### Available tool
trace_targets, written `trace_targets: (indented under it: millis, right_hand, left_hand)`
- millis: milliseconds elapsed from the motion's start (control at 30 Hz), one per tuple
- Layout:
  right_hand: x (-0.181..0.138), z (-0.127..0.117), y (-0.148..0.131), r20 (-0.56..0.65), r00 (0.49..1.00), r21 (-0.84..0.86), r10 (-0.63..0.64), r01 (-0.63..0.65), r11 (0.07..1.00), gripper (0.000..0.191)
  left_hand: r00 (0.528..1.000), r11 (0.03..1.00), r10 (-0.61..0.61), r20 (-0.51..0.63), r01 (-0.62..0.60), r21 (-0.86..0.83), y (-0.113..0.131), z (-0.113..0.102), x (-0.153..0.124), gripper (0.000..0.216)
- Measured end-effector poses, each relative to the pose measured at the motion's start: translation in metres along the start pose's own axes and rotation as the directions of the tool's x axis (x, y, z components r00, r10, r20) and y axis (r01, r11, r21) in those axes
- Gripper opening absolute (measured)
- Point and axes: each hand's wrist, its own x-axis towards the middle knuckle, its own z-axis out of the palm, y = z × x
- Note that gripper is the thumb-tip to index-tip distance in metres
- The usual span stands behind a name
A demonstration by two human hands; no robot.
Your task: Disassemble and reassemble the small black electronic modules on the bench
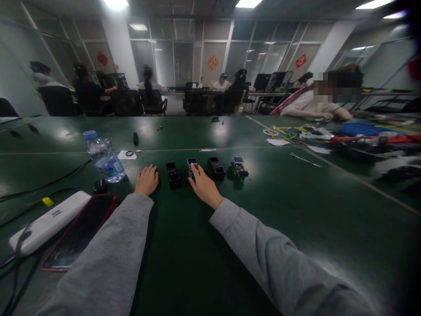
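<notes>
My left hand (147, 180) lies palm down on the green table, fingers stretched forward and holding nothing. Just right of it sits a black plastic case (173, 174) with openings in its top. My right hand (204, 186) has its fingers and thumb around a small circuit board with a screen (192, 161); the hand hides much of the board. Beyond that hand stands a second black case (216, 168). Farther right, another circuit board (239, 168) with a small screen on top rests on the table.
At left are a water bottle (104, 158), a white power bank (49, 221), a phone (82, 232) and dark cables. A wrench (305, 160) and a heap of coloured cables (296, 133) lie at right. A person (309, 103) leans on the table at the far right.
</notes>
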Motion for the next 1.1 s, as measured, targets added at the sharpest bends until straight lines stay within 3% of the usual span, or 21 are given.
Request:
trace_targets:
  millis: [133, 267, 400, 567, 700, 867, 1000, 1100]
  right_hand:
    - [-0.001, -0.015, -0.001, -0.153, 0.987, -0.042, -0.043, 0.037, 0.998, 0.061]
    - [-0.005, -0.034, 0.018, -0.345, 0.939, -0.123, 0.018, -0.064, 0.990, 0.054]
    - [-0.010, -0.029, 0.048, -0.289, 0.951, -0.162, 0.110, -0.162, 0.973, 0.052]
    - [-0.010, -0.014, 0.058, -0.204, 0.978, -0.192, 0.049, -0.089, 0.977, 0.050]
    - [-0.009, -0.026, 0.061, -0.303, 0.951, -0.188, 0.051, -0.112, 0.976, 0.049]
    - [-0.019, -0.051, 0.096, -0.459, 0.873, -0.206, 0.167, -0.287, 0.935, 0.053]
    - [-0.032, -0.058, 0.135, -0.293, 0.908, -0.151, 0.299, -0.353, 0.923, 0.056]
    - [-0.054, -0.067, 0.169, -0.184, 0.927, -0.086, 0.328, -0.347, 0.934, 0.052]
  left_hand:
    - [1.000, 1.000, -0.008, 0.026, 0.008, 0.004, 0.000, -0.001, 0.001, 0.045]
    - [1.000, 1.000, -0.004, 0.030, 0.004, 0.002, -0.001, -0.001, 0.001, 0.044]
    - [1.000, 1.000, -0.004, 0.010, 0.004, 0.011, 0.000, 0.000, 0.001, 0.044]
    - [0.999, 1.000, -0.008, 0.043, 0.007, 0.023, 0.002, -0.003, 0.001, 0.046]
    - [0.998, 0.999, -0.006, 0.063, 0.004, 0.033, 0.003, -0.006, 0.001, 0.045]
    - [0.999, 1.000, -0.008, 0.052, 0.007, 0.020, 0.001, -0.003, 0.001, 0.045]
    - [0.999, 1.000, -0.018, 0.032, 0.018, 0.011, 0.001, -0.001, 0.001, 0.044]
    - [1.000, 1.000, -0.015, 0.018, 0.015, 0.010, 0.001, -0.001, 0.000, 0.043]
